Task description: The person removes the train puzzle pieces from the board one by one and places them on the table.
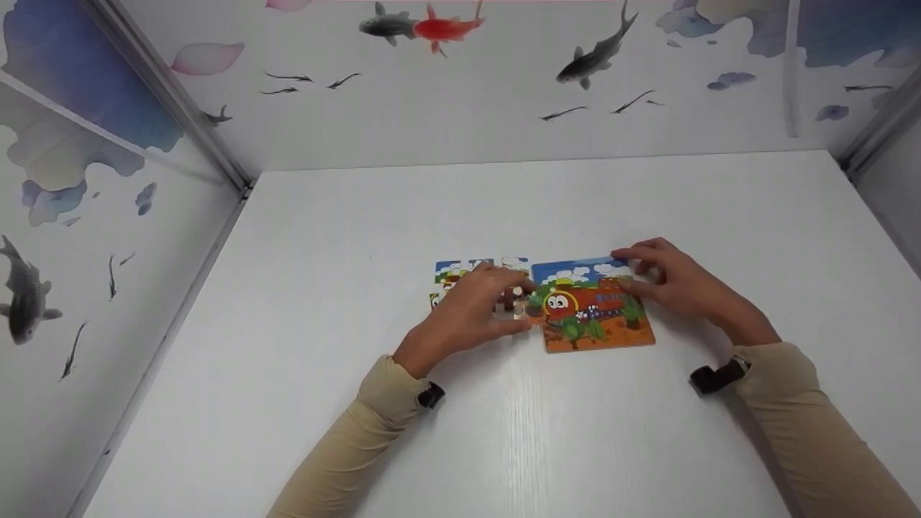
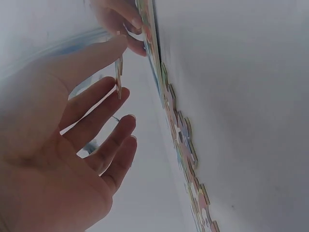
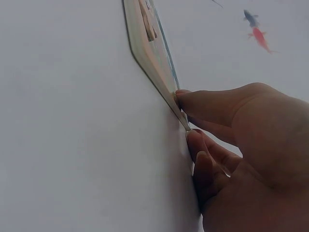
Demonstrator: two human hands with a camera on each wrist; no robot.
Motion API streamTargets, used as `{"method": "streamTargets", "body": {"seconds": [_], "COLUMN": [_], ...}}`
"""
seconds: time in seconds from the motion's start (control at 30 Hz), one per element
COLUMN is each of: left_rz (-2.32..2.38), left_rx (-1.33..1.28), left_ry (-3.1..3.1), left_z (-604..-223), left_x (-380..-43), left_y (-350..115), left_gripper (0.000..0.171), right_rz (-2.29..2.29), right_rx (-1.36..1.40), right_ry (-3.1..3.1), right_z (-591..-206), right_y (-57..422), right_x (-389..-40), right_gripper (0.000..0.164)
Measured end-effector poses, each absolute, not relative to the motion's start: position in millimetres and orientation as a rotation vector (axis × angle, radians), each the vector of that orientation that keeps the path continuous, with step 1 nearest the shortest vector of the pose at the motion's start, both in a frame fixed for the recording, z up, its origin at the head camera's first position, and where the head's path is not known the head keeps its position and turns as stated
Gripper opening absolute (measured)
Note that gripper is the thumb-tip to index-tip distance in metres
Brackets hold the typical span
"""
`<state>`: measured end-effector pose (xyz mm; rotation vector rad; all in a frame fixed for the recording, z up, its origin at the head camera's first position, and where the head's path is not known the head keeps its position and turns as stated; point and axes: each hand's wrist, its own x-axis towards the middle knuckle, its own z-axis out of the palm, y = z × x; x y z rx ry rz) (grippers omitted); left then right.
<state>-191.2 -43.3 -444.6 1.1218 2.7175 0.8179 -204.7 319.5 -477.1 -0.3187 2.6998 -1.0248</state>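
My left hand [image 1: 468,313] pinches a small jigsaw piece [image 2: 119,79] between its thumb and fingertips, beside the left edge of a puzzle board [image 1: 601,338]. The other fingers of that hand spread loosely. A cartoon red train under a blue sky with orange ground is printed on the board. My right hand [image 1: 680,284] holds the board at its right side, thumb on the picture face and fingers at the edge, as the right wrist view shows. Loose jigsaw pieces [image 1: 452,270] lie to the left of the board, partly covered by my left hand.
The white table [image 1: 324,237] spreads around the puzzle. A back wall [image 1: 460,101] with painted fish and a left side panel [image 1: 43,208] border it. Dark straps [image 1: 719,375] circle both wrists over tan sleeves.
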Motion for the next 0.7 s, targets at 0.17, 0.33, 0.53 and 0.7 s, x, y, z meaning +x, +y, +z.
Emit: {"method": "streamTargets", "body": {"seconds": [0.17,0.33,0.53,0.7], "left_rz": [0.779,0.748,0.715,0.717], "left_rx": [1.094,1.059,1.080,1.079], "left_ry": [2.712,2.689,2.662,2.652], "left_z": [-450.6,-454.4,-458.2,-457.8], "left_x": [-189.6,-189.6,-188.8,-188.0], "left_y": [-50.9,-52.1,-51.1,-50.8], "left_gripper": [0.049,0.050,0.051,0.048], "right_rz": [-1.016,-1.021,-1.026,-1.027], "right_rx": [-0.310,-0.307,-0.315,-0.319], "right_ry": [2.698,2.701,2.695,2.697], "right_z": [-477.8,-475.9,-475.4,-475.4], "right_y": [320.7,320.6,319.4,320.0], "right_x": [-205.2,-204.1,-203.2,-202.3], "right_gripper": [0.052,0.052,0.052,0.052]}}
